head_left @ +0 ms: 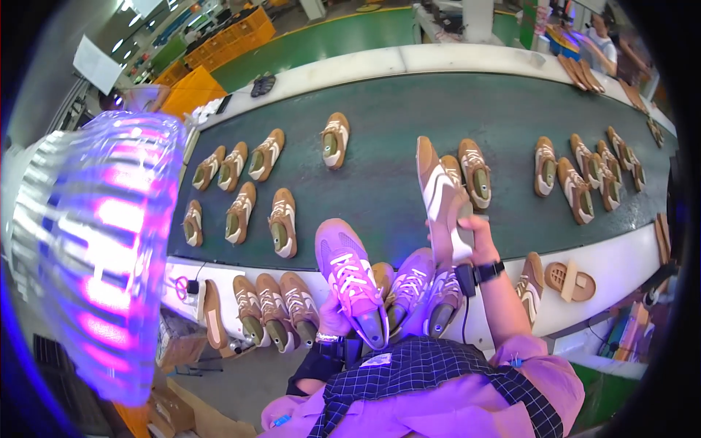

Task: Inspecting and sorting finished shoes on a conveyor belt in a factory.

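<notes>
My left hand [334,319] is closed round the side of a brown sneaker [346,266] with white laces and a dark insert in its opening; purple light tints it. My right hand [480,241] grips another sneaker [440,201] by the heel, toe pointing up and its white-striped side showing. This second shoe is held over the near edge of the green conveyor belt [394,197] and partly hides a sneaker behind it. Between my hands, on the near ledge, stand more sneakers [410,288], close to my apron.
Sneakers stand on the belt at left [235,164] and right [577,190]. On the white ledge are three sneakers [270,299], loose soles [572,282] and red-handled scissors [182,287]. A large glowing lamp [109,255] blocks the left. Another person [600,44] is at far right.
</notes>
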Available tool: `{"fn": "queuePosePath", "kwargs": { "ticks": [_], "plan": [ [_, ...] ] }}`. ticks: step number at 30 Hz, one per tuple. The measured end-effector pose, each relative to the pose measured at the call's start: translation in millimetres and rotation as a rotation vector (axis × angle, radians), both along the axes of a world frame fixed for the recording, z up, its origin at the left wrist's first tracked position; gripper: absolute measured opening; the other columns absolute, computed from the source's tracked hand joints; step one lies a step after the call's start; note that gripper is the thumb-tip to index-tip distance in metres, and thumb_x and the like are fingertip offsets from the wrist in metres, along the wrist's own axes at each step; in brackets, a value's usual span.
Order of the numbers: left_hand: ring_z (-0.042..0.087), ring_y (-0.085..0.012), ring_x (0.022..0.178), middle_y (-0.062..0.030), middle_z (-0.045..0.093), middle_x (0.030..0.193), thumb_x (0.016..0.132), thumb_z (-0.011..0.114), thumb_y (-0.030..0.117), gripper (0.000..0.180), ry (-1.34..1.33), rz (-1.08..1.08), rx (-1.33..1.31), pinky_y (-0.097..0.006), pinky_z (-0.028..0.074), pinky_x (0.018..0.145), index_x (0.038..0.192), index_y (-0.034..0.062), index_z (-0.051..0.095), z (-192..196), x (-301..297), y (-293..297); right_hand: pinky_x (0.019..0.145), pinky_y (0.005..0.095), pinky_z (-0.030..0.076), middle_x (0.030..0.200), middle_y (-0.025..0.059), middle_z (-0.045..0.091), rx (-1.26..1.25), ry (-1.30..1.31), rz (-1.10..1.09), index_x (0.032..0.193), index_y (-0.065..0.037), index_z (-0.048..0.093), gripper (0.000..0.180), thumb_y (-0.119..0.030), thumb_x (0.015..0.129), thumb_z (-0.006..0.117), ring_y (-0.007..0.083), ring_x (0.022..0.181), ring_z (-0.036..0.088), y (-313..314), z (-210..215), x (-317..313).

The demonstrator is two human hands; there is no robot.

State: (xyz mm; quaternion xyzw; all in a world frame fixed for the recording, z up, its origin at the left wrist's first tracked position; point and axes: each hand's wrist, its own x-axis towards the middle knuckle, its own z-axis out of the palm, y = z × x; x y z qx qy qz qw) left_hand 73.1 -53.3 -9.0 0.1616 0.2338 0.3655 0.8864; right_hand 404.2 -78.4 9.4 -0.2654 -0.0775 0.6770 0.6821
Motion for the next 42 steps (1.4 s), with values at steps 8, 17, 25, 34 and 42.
{"fn": "queuePosePath", "kwargs": {
  "ticks": [8, 17, 25, 34, 42],
  "plan": [
    [0.049, -0.0307, 0.116, -0.0164, 0.046, 0.127, 0.085, 0.057, 0.037, 0.066, -0.172, -0.227, 0.034, -0.047, 0.039, 0.100, 0.135, 0.0035, 0.030, -16, 27, -4, 0.095, 0.0292, 0.037, 0.117, 0.0078, 0.052, -0.038, -0.467, -0.069, 0.132, -0.003, 0.038, 0.080, -0.016, 0.057, 0.063, 0.0194, 0.108, 0.050, -120, 68, -58],
    [0.051, -0.0267, 0.114, -0.0128, 0.050, 0.124, 0.088, 0.056, 0.030, 0.057, -0.072, -0.221, 0.084, -0.042, 0.041, 0.097, 0.133, 0.0033, 0.034, -2, 43, -18, 0.097, 0.0303, 0.035, 0.123, 0.0096, 0.047, 0.035, -0.652, -0.123, 0.135, 0.000, 0.030, 0.085, -0.016, 0.059, 0.067, 0.0194, 0.113, 0.045, -150, 56, -85],
    [0.051, -0.0270, 0.113, -0.0125, 0.051, 0.122, 0.087, 0.057, 0.033, 0.057, -0.188, -0.182, 0.016, -0.043, 0.041, 0.098, 0.131, 0.0034, 0.037, -21, 25, -16, 0.093, 0.0317, 0.038, 0.113, 0.0147, 0.051, 0.133, -1.278, -0.163, 0.116, 0.000, 0.038, 0.078, -0.027, 0.056, 0.079, 0.0214, 0.107, 0.049, -130, 55, -97],
    [0.053, -0.0259, 0.111, -0.0137, 0.052, 0.120, 0.083, 0.062, 0.029, 0.061, -0.121, -0.024, 0.124, -0.041, 0.046, 0.093, 0.131, 0.0023, 0.035, -1, 10, -7, 0.091, 0.0332, 0.044, 0.118, 0.0119, 0.052, 0.185, -0.244, 0.096, 0.129, -0.001, 0.036, 0.069, -0.026, 0.074, 0.069, 0.0194, 0.103, 0.054, -79, 59, -96],
    [0.055, -0.0231, 0.107, -0.0125, 0.051, 0.119, 0.074, 0.074, 0.029, 0.079, -0.130, -0.180, 0.161, -0.037, 0.048, 0.089, 0.134, 0.0006, 0.030, 25, 10, -16, 0.100, 0.0398, 0.039, 0.124, 0.0136, 0.050, 0.098, -0.034, 0.273, 0.133, 0.000, 0.033, 0.071, -0.022, 0.075, 0.068, 0.0245, 0.113, 0.051, -90, 26, -86]
  ]
}}
